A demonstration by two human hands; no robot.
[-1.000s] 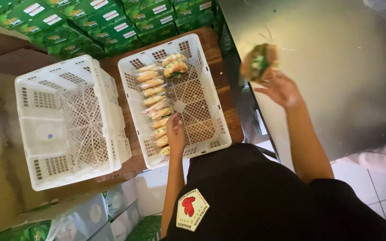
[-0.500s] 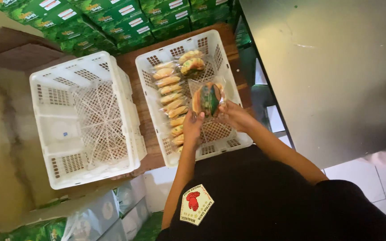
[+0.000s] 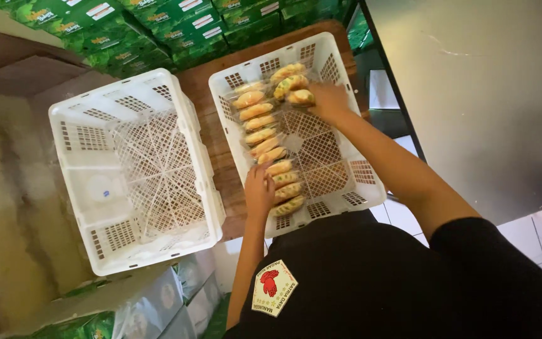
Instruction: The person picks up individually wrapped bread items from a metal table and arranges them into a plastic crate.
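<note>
One head-worn camera looks steeply down, from fairly close, over two white crates (image 3: 158, 169) and the person's forearms.

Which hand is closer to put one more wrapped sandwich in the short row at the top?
Probably the right hand: it already touches the wrapped sandwich in the short far row of the white crate. The left hand rests on the long row, near the front.

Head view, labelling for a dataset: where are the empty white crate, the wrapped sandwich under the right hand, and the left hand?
empty white crate (image 3: 70, 135): head view, left wall.
wrapped sandwich (image 3: 300, 96): head view, bread top.
left hand (image 3: 259, 192): head view, back of hand.
</note>
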